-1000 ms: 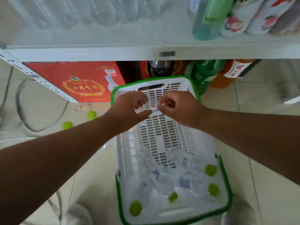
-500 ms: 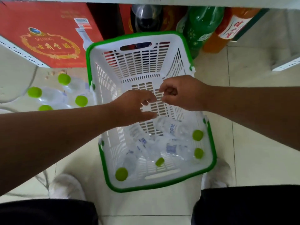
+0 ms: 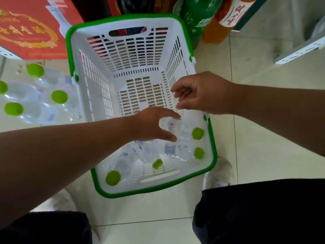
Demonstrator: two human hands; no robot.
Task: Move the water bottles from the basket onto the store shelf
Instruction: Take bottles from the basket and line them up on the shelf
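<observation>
A white basket with a green rim (image 3: 68, 44) stands on the floor between my feet. Several clear water bottles with green caps lie at its near end, among them one (image 3: 177, 151) by the right wall and one (image 3: 121, 167) at the near left corner. My left hand (image 3: 151, 125) reaches down into the basket, its forefinger and thumb curved round the top bottle (image 3: 183, 129). My right hand (image 3: 202, 93) hovers above the basket's right wall, fingers loosely curled, holding nothing. The upper shelf is out of view.
More green-capped water bottles (image 3: 35, 110) lie on the floor left of the basket. Behind it, a red carton (image 3: 29, 30), a green soda bottle (image 3: 198, 16) and an orange one (image 3: 226, 18) stand under the shelf. A white shelf foot (image 3: 299, 50) juts out far right.
My view has tilted down from the shelf to the basket. Both hands dropped from near the far rim; my left hand went down onto a bottle, my right drew apart to the right.
</observation>
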